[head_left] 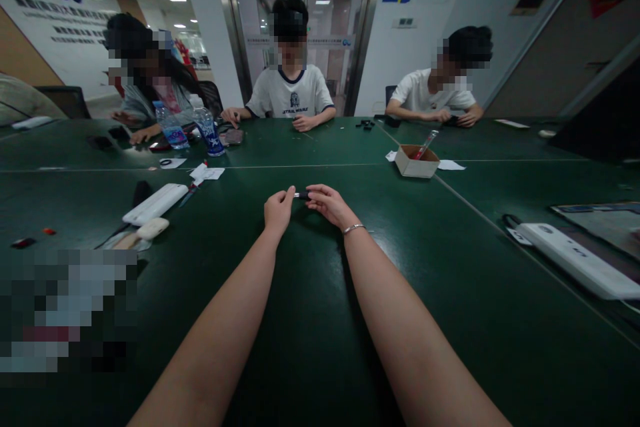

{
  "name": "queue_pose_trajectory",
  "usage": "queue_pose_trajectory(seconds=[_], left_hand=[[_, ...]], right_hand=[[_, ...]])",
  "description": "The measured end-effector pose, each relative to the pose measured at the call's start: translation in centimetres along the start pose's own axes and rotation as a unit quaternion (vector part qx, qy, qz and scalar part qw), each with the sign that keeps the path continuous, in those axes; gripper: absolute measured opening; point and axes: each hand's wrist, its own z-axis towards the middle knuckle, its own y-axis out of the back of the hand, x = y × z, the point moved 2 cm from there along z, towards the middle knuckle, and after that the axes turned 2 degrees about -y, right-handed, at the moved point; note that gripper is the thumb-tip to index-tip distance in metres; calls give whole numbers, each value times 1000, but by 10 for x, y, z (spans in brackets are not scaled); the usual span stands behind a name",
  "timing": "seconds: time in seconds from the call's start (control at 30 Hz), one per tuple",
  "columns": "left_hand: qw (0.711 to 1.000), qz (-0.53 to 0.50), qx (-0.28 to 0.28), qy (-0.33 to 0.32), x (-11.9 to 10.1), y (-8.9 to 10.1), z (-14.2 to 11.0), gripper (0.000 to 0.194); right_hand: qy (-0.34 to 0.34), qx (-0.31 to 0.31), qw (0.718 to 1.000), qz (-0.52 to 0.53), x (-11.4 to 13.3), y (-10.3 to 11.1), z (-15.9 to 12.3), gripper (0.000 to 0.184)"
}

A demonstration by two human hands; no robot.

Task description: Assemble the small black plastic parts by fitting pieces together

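Note:
Both my arms reach out over a dark green table (320, 320). My left hand (279, 208) and my right hand (327, 203) meet at the middle of the table, fingers pinched on the two ends of a small dark object with a light tip (301, 195). It is too small to name. A thin bracelet (354, 229) circles my right wrist.
A small cardboard box (417, 161) with a red-tipped tool stands right of centre. White power strips lie at left (155, 204) and right (575, 259). Two water bottles (173, 127) stand far left. Three people sit across the table, hands on it.

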Motion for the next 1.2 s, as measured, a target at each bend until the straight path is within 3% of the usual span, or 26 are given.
queue_pose_trajectory(seconds=[0.63, 1.0, 1.2], left_hand=[[994, -98, 1, -47, 6, -9, 6, 13], [993, -109, 10, -48, -3, -7, 3, 11], [992, -124, 29, 9, 2, -9, 5, 22]], right_hand=[[10, -29, 999, 9, -4, 4, 6, 20], [13, -21, 1000, 11, -5, 6, 7, 21], [13, -19, 1000, 8, -5, 5, 6, 20]])
